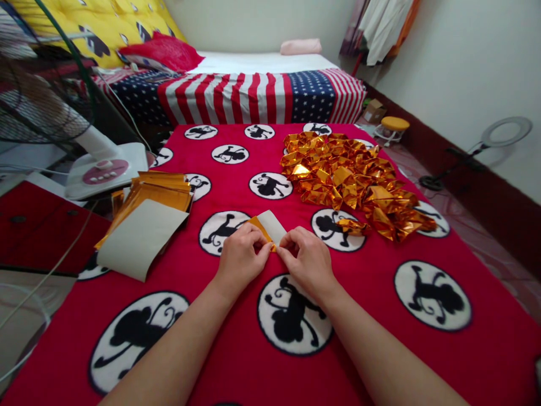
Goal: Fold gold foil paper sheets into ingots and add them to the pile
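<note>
A small sheet of paper (271,224), gold on one side and pale on the other, lies partly folded at the middle of the red cloth (236,361). My left hand (244,252) pinches its near left edge between thumb and fingers. On the right side my right hand (307,258) pinches the same near corner, its thumb close to the left one. To the left rests a stack of gold sheets (158,189) with a pale sheet (141,237) on top. A heap of folded gold pieces (338,172) covers the far right, and one loose piece (353,226) sits at its near side.
A fan (105,169) stands at the left beside a red box (38,225). Beyond the cloth is a bed with a striped cover (236,96). A yellow stool (395,123) and a ring light (506,132) are at the right.
</note>
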`<move>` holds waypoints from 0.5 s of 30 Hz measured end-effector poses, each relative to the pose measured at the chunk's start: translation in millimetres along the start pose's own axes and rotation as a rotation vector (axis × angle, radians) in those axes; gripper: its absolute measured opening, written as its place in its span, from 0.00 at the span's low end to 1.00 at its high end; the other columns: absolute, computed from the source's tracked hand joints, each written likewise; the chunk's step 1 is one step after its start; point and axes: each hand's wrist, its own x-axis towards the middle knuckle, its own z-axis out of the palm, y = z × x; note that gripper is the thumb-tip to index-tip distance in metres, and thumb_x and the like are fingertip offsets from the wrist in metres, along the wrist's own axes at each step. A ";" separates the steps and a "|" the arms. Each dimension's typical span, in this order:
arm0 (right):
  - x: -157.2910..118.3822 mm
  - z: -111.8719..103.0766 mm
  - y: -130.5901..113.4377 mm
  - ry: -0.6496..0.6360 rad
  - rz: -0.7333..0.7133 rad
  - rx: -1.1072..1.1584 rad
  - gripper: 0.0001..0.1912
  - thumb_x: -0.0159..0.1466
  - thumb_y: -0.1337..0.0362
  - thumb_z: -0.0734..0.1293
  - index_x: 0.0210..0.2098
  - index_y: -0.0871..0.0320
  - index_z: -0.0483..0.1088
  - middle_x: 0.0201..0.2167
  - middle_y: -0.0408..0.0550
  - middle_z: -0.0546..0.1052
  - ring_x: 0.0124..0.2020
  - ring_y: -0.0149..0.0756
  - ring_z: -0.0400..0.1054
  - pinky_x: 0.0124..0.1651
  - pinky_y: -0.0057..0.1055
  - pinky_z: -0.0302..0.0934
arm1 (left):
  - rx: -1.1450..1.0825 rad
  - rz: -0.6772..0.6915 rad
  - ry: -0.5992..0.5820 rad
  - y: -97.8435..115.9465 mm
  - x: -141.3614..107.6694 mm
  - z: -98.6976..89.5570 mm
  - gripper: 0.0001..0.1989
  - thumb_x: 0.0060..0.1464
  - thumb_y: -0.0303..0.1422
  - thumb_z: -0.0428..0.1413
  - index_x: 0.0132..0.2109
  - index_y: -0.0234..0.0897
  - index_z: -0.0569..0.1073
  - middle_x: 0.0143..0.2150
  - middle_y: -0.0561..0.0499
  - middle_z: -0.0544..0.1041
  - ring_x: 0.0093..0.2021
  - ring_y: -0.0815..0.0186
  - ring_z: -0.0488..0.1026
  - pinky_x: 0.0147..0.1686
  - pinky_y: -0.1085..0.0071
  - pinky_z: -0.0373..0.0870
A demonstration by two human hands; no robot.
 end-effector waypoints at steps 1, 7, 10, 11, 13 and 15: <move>-0.1 0.1 -0.1 0.000 -0.007 0.000 0.06 0.59 0.66 0.70 0.28 0.55 0.69 0.30 0.42 0.73 0.34 0.35 0.65 0.37 0.29 0.54 | -0.003 -0.006 -0.002 0.0 0.2 -0.1 0.09 0.52 0.27 0.58 0.25 0.37 0.71 0.30 0.51 0.73 0.34 0.65 0.71 0.35 0.68 0.67; -1.0 0.4 -0.1 -0.013 -0.037 -0.007 0.04 0.60 0.67 0.70 0.31 0.53 0.71 0.28 0.41 0.72 0.34 0.35 0.64 0.37 0.30 0.53 | -0.043 -0.066 0.013 2.4 2.8 -2.9 0.09 0.49 0.26 0.61 0.26 0.36 0.68 0.29 0.53 0.70 0.30 0.68 0.68 0.31 0.71 0.65; -1.3 0.4 0.4 -0.024 -0.053 -0.020 0.02 0.62 0.66 0.70 0.33 0.51 0.75 0.29 0.42 0.72 0.35 0.36 0.64 0.37 0.31 0.53 | -0.060 -0.071 0.025 2.5 3.1 -2.8 0.09 0.50 0.26 0.61 0.27 0.36 0.68 0.29 0.53 0.70 0.30 0.68 0.68 0.31 0.71 0.65; -1.4 0.4 0.4 -0.027 -0.057 -0.025 0.03 0.62 0.65 0.70 0.34 0.51 0.76 0.29 0.42 0.72 0.35 0.36 0.64 0.38 0.31 0.53 | -0.063 -0.071 0.021 1.9 3.0 -2.4 0.09 0.50 0.26 0.61 0.27 0.36 0.68 0.30 0.52 0.70 0.31 0.68 0.68 0.31 0.71 0.64; -1.8 0.4 0.3 -0.030 -0.057 -0.033 0.04 0.63 0.65 0.69 0.36 0.49 0.77 0.30 0.43 0.73 0.36 0.36 0.65 0.38 0.31 0.53 | -0.068 -0.068 0.010 0.2 2.5 -1.5 0.08 0.52 0.26 0.60 0.27 0.36 0.69 0.30 0.52 0.70 0.32 0.67 0.68 0.31 0.71 0.65; -2.1 0.3 -0.2 -0.032 -0.050 -0.040 0.04 0.63 0.65 0.69 0.36 0.49 0.77 0.31 0.43 0.73 0.36 0.36 0.65 0.39 0.31 0.53 | -0.071 -0.057 0.001 -2.1 2.0 -1.0 0.07 0.53 0.26 0.59 0.27 0.36 0.70 0.31 0.52 0.70 0.33 0.67 0.69 0.33 0.70 0.65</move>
